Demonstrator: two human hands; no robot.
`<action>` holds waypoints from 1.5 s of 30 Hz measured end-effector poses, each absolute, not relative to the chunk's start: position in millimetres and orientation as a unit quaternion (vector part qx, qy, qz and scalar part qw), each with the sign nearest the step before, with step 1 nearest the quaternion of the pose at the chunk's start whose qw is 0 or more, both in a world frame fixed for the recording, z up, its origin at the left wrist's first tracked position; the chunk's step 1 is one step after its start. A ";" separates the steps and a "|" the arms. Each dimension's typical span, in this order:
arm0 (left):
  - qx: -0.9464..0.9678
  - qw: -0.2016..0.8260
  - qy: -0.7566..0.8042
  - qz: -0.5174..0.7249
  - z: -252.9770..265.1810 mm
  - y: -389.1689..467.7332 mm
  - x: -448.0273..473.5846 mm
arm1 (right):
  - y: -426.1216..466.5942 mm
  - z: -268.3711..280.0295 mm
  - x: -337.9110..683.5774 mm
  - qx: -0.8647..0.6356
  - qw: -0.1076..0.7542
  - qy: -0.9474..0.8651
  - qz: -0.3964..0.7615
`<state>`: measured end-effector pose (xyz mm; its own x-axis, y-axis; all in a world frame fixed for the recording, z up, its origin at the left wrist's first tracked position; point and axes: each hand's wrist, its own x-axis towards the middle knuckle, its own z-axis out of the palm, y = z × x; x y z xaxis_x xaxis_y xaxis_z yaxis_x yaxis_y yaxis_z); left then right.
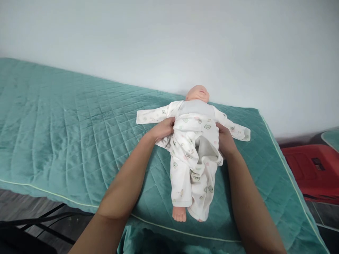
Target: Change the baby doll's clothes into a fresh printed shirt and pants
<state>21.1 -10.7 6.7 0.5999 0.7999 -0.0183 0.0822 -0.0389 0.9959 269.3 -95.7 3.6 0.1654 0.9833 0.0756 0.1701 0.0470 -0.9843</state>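
Note:
A baby doll [198,94] lies on its back, head toward the wall and feet toward me. It wears a white printed long-sleeved top [153,115], both sleeves stretched out sideways. White printed baby trousers [181,188] cover its legs and reach up over its belly. My left hand [164,129] is closed on the waist of the trousers at one side, fingertips partly hidden. At the opposite side my right hand [225,141] grips the waist too, its fingers mostly behind the cloth. One bare foot [179,213] sticks out of a trouser leg; the other barely shows.
Under the doll is a bed with a green quilted cover [66,141]. A pale wall [132,42] runs along its far side. At the right stands a red plastic seat [309,169]. Dark metal bars [47,218] show below the bed's near edge at left.

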 end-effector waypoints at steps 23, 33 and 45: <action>0.664 0.551 0.404 0.304 12.4 -15.5 26.5 | -92.8 2.1 280.9 -0.639 0.413 -0.565 0.321; 0.613 0.635 0.379 0.279 15.2 -20.3 21.9 | -99.7 16.6 264.6 -0.604 0.478 -0.487 0.412; 0.569 0.639 0.384 0.348 13.4 -28.4 29.6 | -94.0 6.0 267.2 -0.555 0.470 -0.551 0.409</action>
